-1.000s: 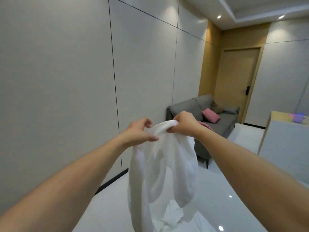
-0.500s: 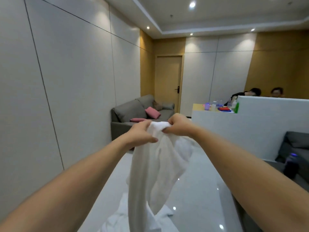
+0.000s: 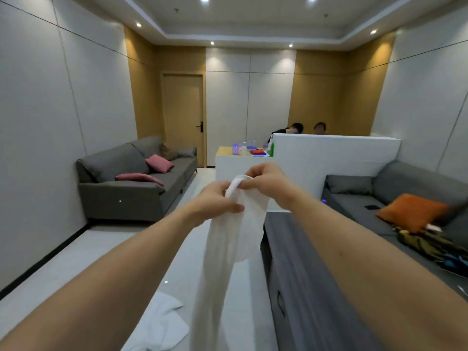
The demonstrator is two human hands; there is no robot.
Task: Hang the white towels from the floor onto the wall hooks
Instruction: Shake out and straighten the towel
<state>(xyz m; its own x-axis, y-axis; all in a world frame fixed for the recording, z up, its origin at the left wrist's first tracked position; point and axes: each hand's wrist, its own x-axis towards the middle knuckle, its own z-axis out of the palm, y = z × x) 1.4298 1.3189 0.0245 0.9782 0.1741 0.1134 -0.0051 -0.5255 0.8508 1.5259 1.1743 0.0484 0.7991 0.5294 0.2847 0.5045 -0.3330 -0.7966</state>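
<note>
A glossy white floor (image 3: 76, 262) runs from the near edge back to a tan door (image 3: 182, 117) in the far wall. Along the left wall stands a long grey sofa (image 3: 131, 183) with two pink cushions (image 3: 159, 163) on its seat. On the right, a second grey sofa (image 3: 395, 196) carries an orange cushion (image 3: 411, 211) and, toward its near end, a jumble of dark items too blurred to make out. A white partition (image 3: 334, 158) crosses the room behind it, with a low counter (image 3: 228, 152) at its left end holding small bottles and a red and blue stack; two people sit beyond the partition, only the tops of their heads showing. A dark grey cabinet (image 3: 304, 274) with a handle on its near face stands in front of the right sofa.

Both forearms reach out from the near corners toward the middle of the view. Between them hangs a white towel (image 3: 228, 249) — a long, bunched length that falls from the hands down past the bottom edge, well above the floor at its top. The left hand (image 3: 215, 201) grips the towel just below its top fold, thumb lying across the cloth and fingers curled behind. The right hand (image 3: 268, 181) pinches the top fold itself, a little higher and just beside the left hand, fingers curled over the edge.

A second white towel (image 3: 162, 323) lies crumpled on the floor near the bottom edge — left of the hanging one.
</note>
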